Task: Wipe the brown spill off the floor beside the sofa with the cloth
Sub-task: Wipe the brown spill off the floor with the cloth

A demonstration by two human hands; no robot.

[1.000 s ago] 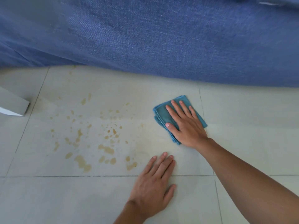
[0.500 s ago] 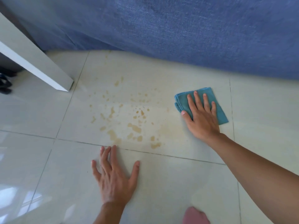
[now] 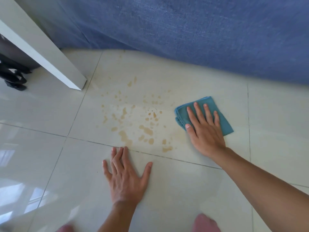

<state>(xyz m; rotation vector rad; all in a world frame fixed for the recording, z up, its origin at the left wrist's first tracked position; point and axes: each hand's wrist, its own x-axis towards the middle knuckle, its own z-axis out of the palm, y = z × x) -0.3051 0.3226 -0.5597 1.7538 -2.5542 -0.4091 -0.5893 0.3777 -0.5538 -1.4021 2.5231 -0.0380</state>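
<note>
Brown drops and smears of the spill (image 3: 142,124) spread over a pale floor tile in front of the blue sofa (image 3: 200,30). A folded teal cloth (image 3: 222,121) lies flat on the floor just right of the spill. My right hand (image 3: 204,131) presses flat on the cloth, fingers spread, covering its lower left part. My left hand (image 3: 125,178) rests palm down on the bare tile below the spill, fingers apart, holding nothing; its fingertips touch the grout line at the spill's near edge.
A white furniture leg (image 3: 50,52) slants down to the floor at the upper left, close to the spill. Dark objects (image 3: 13,77) lie behind it at the left edge. My knees (image 3: 205,223) show at the bottom edge.
The view has shifted so the white leg and more floor show at the left. My left hand moved left and spread on the tile. My right hand still lies on the cloth.
</note>
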